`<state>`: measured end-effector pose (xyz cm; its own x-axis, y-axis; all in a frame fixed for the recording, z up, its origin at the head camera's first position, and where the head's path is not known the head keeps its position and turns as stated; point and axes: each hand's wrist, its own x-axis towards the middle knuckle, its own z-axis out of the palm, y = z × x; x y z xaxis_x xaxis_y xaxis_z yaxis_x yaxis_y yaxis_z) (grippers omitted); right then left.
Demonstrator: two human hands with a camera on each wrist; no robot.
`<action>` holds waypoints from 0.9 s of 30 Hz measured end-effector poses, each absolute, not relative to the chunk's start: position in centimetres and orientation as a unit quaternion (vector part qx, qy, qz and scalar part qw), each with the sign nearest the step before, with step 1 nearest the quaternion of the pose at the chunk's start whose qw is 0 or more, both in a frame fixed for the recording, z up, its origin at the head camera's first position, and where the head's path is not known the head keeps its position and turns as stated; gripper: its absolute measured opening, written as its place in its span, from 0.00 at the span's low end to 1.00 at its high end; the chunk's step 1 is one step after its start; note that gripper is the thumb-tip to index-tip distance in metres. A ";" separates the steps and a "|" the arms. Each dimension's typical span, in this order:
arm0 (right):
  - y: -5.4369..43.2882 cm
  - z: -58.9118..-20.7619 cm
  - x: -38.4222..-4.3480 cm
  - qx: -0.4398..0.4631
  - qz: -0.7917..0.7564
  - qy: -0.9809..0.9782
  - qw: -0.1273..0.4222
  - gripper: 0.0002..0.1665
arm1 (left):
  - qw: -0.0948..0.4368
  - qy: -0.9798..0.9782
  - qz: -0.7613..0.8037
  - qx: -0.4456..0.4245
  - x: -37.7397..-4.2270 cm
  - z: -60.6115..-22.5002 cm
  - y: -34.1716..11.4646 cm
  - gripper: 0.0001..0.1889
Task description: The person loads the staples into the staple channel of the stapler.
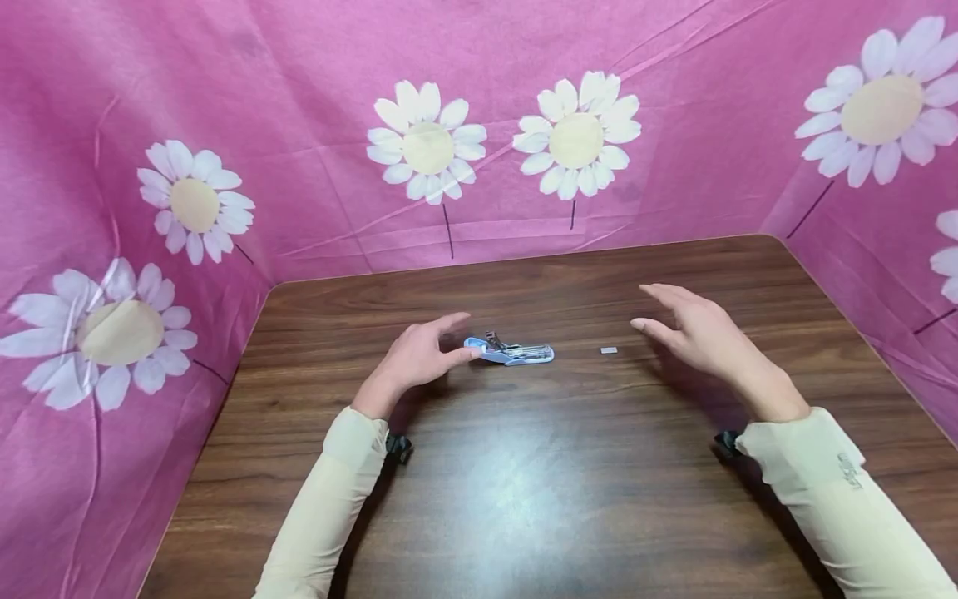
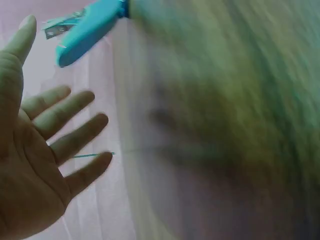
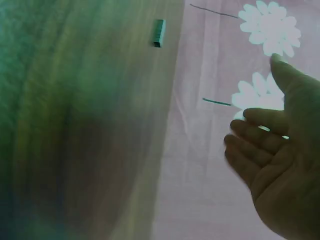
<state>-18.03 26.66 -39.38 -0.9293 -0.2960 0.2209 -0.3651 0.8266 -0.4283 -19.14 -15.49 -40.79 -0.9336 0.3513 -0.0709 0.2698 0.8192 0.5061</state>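
Note:
A light blue stapler lies on the wooden table with its metal staple channel exposed. My left hand is at the stapler's left end, and the thumb overlaps that end in the head view. In the left wrist view the left hand has its fingers spread, with a gap between them and the stapler. A small grey strip of staples lies to the right of the stapler. Right of that strip my right hand hovers with fingers extended and holds nothing. The right wrist view shows the staple strip apart from the right hand.
The brown wooden table has pink cloth with white flowers along its back and sides. Dark wrist straps show at both sleeve cuffs.

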 end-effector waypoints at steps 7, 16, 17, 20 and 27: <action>27.5 -41.1 -19.0 0.089 0.340 -0.936 0.020 0.28 | 0.074 0.946 0.251 0.191 -19.4 -41.4 -15.0 0.36; 28.1 -42.5 -19.6 0.086 0.380 -0.921 -0.017 0.22 | 0.065 0.949 0.231 0.203 -19.4 -41.5 -14.5 0.32; 28.1 -42.5 -19.6 0.089 0.383 -0.919 -0.024 0.22 | 0.064 0.950 0.228 0.205 -19.4 -41.5 -14.4 0.31; 27.8 -42.6 -19.7 0.094 0.390 -0.915 -0.045 0.22 | 0.065 0.950 0.223 0.209 -19.4 -41.4 -14.2 0.28; 27.4 -42.7 -19.6 0.095 0.383 -0.917 -0.060 0.20 | 0.072 0.951 0.219 0.206 -19.5 -41.2 -13.9 0.24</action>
